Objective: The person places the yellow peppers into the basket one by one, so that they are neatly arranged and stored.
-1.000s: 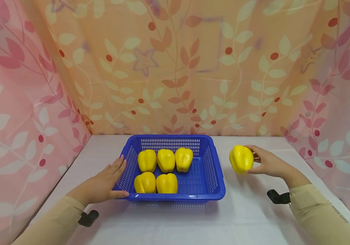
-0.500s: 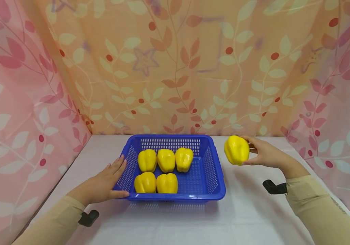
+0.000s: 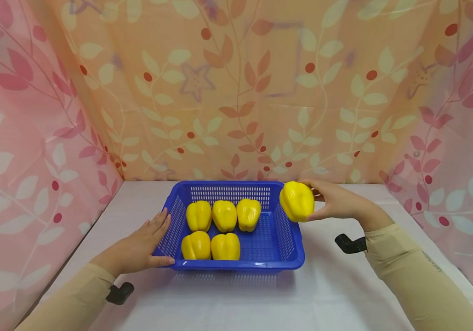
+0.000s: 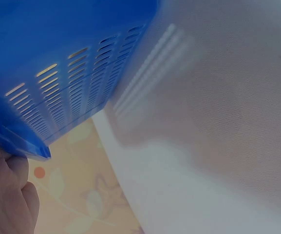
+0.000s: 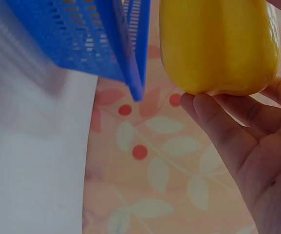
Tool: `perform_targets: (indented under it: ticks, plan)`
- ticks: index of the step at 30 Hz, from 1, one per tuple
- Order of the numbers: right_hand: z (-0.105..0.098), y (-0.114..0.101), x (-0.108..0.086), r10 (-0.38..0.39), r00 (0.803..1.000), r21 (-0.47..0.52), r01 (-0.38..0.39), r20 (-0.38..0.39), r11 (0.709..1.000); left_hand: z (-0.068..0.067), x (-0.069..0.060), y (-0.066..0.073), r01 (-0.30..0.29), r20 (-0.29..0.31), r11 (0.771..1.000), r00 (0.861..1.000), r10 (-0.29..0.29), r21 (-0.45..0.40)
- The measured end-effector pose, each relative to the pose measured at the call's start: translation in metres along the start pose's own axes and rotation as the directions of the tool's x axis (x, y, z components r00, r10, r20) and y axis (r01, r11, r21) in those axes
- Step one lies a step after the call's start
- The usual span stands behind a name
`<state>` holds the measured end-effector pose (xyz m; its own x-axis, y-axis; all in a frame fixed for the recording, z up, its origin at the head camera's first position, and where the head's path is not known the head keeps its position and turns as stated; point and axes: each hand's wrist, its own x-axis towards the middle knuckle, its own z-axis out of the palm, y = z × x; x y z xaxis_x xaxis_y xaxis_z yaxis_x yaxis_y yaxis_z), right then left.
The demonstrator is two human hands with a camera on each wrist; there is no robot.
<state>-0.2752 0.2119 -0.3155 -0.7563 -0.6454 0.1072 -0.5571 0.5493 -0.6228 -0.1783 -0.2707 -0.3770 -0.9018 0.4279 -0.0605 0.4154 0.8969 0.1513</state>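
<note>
My right hand (image 3: 337, 201) holds a yellow bell pepper (image 3: 297, 201) by its side, between thumb and fingers, over the right rim of a blue plastic basket (image 3: 261, 265). In the right wrist view, fingertips touch one end of the glossy pepper (image 5: 218, 44), near the basket's wall (image 5: 84, 29). My left hand (image 3: 139, 248) rests on the basket's left rim, fingers extended and thumb at the front corner. Inside the basket, three peppers (image 3: 224, 216) stand in the back row and two in front, the near one (image 3: 225, 247) partly hidden by the front rim.
A white cloth (image 3: 236, 303) covers the table. Patterned curtains (image 3: 236, 92) close off the back and both sides. A black wrist mount (image 3: 350, 244) sticks out from the right sleeve, another black mount (image 3: 119, 293) from the left.
My right hand has lifted the pepper and carried it left, from beside the basket to over its right rim. The left hand and the basket have stayed put.
</note>
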Motion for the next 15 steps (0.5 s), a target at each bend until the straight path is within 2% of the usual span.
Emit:
perform_targets:
  ticks: [15]
  plan:
    - [0.019,-0.034,0.036,-0.035,0.986,-0.057,0.045,0.166,0.997,0.0,0.001,0.001,0.008,0.007,1.0,1.0,-0.008,0.004]
